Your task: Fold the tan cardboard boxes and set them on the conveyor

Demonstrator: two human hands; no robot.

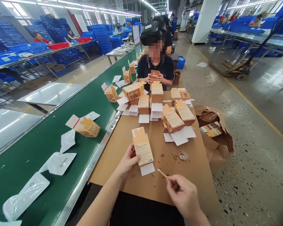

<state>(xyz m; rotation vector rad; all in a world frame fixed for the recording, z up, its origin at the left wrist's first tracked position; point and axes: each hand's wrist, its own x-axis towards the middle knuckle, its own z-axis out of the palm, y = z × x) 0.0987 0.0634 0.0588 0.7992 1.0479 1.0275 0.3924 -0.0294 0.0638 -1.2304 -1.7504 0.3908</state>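
Note:
My left hand (129, 160) is closed around the lower left side of a printed tan carton (143, 150). The carton has its flaps unfolded at both ends, and a white flap lies toward me on the brown table surface (118, 138). My right hand (183, 192) pinches a thin pale stick (162, 173), its tip pointing at the carton's lower flap but apart from it. Beyond that hand sits a small round clear dish (183, 155), with brown specks and smears beside it.
Stacked open cartons (172, 118) fill the table's far half, where a co-worker (155, 66) holds another box. To the left runs a green conveyor belt (61, 175) bearing white pouches (31, 190) and cartons. A large brown paper bag (217, 147) stands at the right edge.

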